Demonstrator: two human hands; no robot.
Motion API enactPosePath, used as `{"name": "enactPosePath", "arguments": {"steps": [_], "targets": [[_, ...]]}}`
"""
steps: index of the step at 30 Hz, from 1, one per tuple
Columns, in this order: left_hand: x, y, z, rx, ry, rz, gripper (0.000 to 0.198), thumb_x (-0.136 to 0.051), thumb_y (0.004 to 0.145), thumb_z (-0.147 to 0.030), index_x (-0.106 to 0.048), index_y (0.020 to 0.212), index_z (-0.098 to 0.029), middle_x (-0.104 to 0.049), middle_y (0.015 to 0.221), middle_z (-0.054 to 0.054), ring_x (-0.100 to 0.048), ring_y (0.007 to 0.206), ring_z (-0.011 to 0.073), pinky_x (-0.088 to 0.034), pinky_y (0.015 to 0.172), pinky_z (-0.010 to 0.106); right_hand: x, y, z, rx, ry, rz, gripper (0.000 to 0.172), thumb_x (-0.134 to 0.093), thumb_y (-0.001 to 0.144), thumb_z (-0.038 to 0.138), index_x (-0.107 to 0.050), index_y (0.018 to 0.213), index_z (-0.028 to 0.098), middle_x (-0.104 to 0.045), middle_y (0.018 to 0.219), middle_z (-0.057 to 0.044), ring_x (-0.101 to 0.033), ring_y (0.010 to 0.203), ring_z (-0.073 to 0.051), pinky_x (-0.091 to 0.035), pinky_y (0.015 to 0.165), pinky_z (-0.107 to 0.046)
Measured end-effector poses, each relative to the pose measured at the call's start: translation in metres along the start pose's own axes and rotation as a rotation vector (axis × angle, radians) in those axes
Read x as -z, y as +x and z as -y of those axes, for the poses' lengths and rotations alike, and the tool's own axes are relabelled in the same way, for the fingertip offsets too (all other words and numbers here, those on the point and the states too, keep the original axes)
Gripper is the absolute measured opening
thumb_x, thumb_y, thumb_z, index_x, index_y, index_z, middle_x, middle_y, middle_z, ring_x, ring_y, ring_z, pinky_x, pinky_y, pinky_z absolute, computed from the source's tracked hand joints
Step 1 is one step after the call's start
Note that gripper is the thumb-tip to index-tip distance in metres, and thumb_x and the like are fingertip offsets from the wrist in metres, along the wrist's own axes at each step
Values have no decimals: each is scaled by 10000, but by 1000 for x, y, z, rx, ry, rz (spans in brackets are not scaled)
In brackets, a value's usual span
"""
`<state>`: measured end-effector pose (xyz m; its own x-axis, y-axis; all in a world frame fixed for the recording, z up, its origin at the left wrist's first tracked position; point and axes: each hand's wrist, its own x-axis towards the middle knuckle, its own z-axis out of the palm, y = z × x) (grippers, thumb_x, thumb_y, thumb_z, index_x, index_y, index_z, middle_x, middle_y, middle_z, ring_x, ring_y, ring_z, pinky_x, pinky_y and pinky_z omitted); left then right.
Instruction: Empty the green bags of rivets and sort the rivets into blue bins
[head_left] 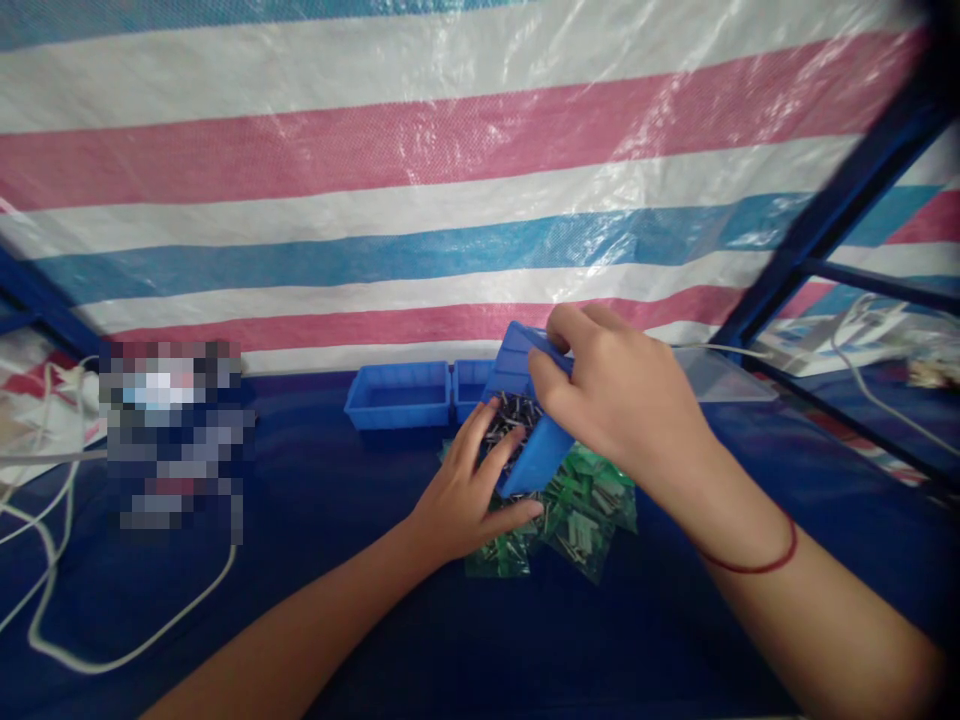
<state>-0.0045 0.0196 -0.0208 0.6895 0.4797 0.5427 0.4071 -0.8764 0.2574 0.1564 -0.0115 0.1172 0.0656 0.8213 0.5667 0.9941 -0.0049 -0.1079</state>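
My right hand (611, 385) grips the upper rim of a blue plastic bin (551, 455), which is tipped toward me. Many small metal pieces (517, 412), like screws or pins, have gathered at the bin's lower end. Spread fingers of my left hand (472, 490) lie across the bin's opening, over the metal pieces. Below and beside the bin, several small green-tinted clear bags (581, 535) with metal pieces in them lie on the dark blue table (337, 580). The tilted bin and my hands hide part of this pile.
Behind stand two more blue bins, a left one (397, 395) and a partly hidden one (469, 378). A clear plastic sheet or lid (731, 378) lies at back right. White cables (135, 655) loop at left near a blurred-out patch. A striped tarp (420, 240) hangs behind.
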Motion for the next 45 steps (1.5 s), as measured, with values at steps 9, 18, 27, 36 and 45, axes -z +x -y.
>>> {"name": "enactPosePath", "arguments": {"steps": [9,18,27,36,45], "targets": [[0,2,-3,111,-26,23,678,-502,890,-491,-267,1413,-130,-220,1478,200,-213,1398,322,-288,1131,486,-4,0,20,68,-79,-13,222,-407,838,282,-573,957,196,-604,853,-91,-576,687,-223,-240,500,-283],[-3,0,-1,132,-86,-4,712,-564,832,-548,-323,1374,-155,-301,1428,187,-306,1348,321,-325,1103,489,-3,1,17,72,-101,-20,209,-427,834,286,-582,942,195,-602,871,-94,-581,726,-232,-233,491,-282],[-4,-1,1,206,-139,-3,799,-615,753,-620,-348,1333,-141,-360,1375,194,-360,1309,321,-338,1086,486,0,0,16,71,-131,-6,221,-434,836,284,-595,951,186,-598,894,-108,-565,747,-231,-258,501,-279],[-2,0,-1,177,-82,23,503,-508,911,-394,-404,1360,-193,-398,1366,156,-384,1296,279,-344,1084,451,-3,-3,12,85,-177,-2,201,-440,840,287,-590,927,185,-600,893,-109,-577,795,-256,-237,494,-280],[1,3,-3,136,-19,48,329,-462,935,-334,-594,1207,-204,-461,1318,135,-454,1229,271,-381,1047,451,2,-2,0,106,-169,-56,222,-457,835,288,-614,942,173,-601,896,-131,-555,821,-274,-335,535,-296]]}}
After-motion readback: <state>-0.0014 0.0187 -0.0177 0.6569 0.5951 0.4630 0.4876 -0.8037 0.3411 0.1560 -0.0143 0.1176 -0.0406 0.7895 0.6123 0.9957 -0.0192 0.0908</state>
